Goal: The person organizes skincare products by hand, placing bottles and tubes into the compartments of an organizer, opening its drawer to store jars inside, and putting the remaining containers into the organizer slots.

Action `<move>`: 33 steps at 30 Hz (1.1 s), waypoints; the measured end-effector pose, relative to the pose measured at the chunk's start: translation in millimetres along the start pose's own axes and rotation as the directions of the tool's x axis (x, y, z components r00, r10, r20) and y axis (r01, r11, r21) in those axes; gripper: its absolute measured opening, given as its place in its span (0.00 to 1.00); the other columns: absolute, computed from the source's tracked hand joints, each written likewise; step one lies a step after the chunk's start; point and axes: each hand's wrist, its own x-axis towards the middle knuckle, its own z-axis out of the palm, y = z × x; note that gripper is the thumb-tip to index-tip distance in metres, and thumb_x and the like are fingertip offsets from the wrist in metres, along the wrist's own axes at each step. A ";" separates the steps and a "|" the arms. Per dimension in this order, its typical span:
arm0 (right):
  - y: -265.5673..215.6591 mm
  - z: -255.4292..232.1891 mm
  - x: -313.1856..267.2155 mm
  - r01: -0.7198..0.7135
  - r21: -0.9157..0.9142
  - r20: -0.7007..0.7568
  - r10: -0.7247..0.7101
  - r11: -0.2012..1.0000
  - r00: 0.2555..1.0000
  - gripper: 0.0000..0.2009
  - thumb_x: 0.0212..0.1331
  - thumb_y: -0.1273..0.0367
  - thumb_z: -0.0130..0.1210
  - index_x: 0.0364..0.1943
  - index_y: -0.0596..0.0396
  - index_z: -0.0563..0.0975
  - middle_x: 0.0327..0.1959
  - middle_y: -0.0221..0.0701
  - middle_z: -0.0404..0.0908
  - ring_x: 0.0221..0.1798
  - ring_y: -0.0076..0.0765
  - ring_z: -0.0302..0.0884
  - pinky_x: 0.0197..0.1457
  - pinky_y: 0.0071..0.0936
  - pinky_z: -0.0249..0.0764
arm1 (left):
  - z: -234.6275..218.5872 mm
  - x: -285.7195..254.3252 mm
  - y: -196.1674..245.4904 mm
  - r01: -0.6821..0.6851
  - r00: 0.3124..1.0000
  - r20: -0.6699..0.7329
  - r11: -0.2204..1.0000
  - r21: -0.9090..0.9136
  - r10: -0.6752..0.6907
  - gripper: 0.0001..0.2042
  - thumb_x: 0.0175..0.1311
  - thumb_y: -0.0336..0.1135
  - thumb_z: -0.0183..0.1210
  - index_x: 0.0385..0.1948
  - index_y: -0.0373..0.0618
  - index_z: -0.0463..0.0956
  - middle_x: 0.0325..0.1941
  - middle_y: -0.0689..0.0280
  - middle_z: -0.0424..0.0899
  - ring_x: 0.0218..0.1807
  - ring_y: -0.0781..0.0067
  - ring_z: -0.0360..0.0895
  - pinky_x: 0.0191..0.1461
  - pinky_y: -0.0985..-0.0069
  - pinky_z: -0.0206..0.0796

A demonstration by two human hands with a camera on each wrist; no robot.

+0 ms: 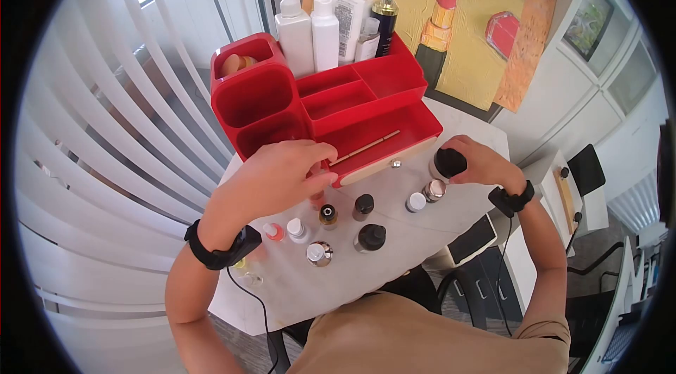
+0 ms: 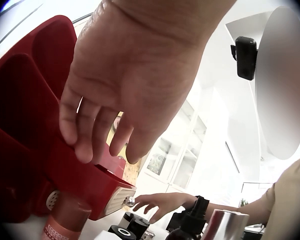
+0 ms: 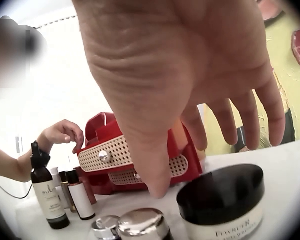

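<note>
right wrist: right hand (image 3: 180, 75) hangs fingers-down near the black-lidded jar (image 3: 221, 200).

In the right wrist view, the black-lidded jar (image 3: 221, 200) below the right hand (image 3: 185, 75) shows letters resembling "FOWRUER", with partly legible "AND WR" beneath. The spray bottle (image 3: 47, 192) left of that hand reads "SUKI". Beyond both hands, the painting (image 1: 468, 29) shows "ANEL", partly cut off. The reddish bottle (image 2: 65, 220) below the left hand (image 2: 125, 85) carries blurred print.
</note>
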 end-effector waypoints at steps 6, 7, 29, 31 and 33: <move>4.2 6.2 2.1 -0.019 0.064 0.001 0.019 0.998 1.000 0.36 0.47 0.65 0.74 0.64 0.52 0.73 0.63 0.40 0.75 0.63 0.51 0.75 0.69 0.38 0.71 | 6.2 9.7 1.9 0.025 0.986 0.157 0.992 0.127 -0.045 0.13 0.69 0.41 0.60 0.46 0.42 0.81 0.37 0.56 0.86 0.45 0.54 0.85 0.49 0.60 0.76; 3.7 5.4 2.3 -0.044 0.060 -0.004 0.044 0.997 0.999 0.35 0.47 0.65 0.74 0.64 0.53 0.73 0.62 0.40 0.75 0.63 0.51 0.75 0.69 0.38 0.71 | 8.4 10.8 0.0 0.026 0.987 0.154 0.991 0.128 -0.046 0.13 0.69 0.41 0.60 0.46 0.42 0.81 0.37 0.56 0.86 0.45 0.54 0.85 0.49 0.60 0.76; -123.8 -21.8 69.2 0.215 0.042 -0.214 -0.201 0.976 0.956 0.27 0.61 0.56 0.65 0.59 0.58 0.78 0.52 0.44 0.80 0.57 0.48 0.79 0.60 0.37 0.75 | 27.3 13.8 -7.7 -0.163 0.978 0.169 0.960 0.227 0.125 0.09 0.71 0.38 0.58 0.38 0.44 0.84 0.33 0.59 0.84 0.39 0.53 0.82 0.45 0.60 0.74; -131.1 -15.6 74.3 0.197 -0.002 -0.201 -0.193 0.980 0.960 0.28 0.61 0.54 0.65 0.60 0.58 0.77 0.51 0.45 0.80 0.57 0.48 0.79 0.58 0.37 0.76 | 27.5 13.0 -6.8 -0.169 0.977 0.166 0.958 0.230 0.132 0.09 0.71 0.38 0.58 0.38 0.45 0.84 0.33 0.59 0.84 0.39 0.53 0.83 0.45 0.60 0.75; -137.5 -6.3 71.7 0.144 0.158 -0.220 -0.108 0.977 0.970 0.29 0.60 0.52 0.67 0.59 0.57 0.76 0.48 0.44 0.79 0.52 0.48 0.81 0.54 0.38 0.77 | 27.1 12.9 -5.9 -0.192 0.972 0.182 0.948 0.253 0.148 0.09 0.70 0.38 0.58 0.38 0.45 0.84 0.34 0.59 0.85 0.39 0.53 0.83 0.45 0.60 0.75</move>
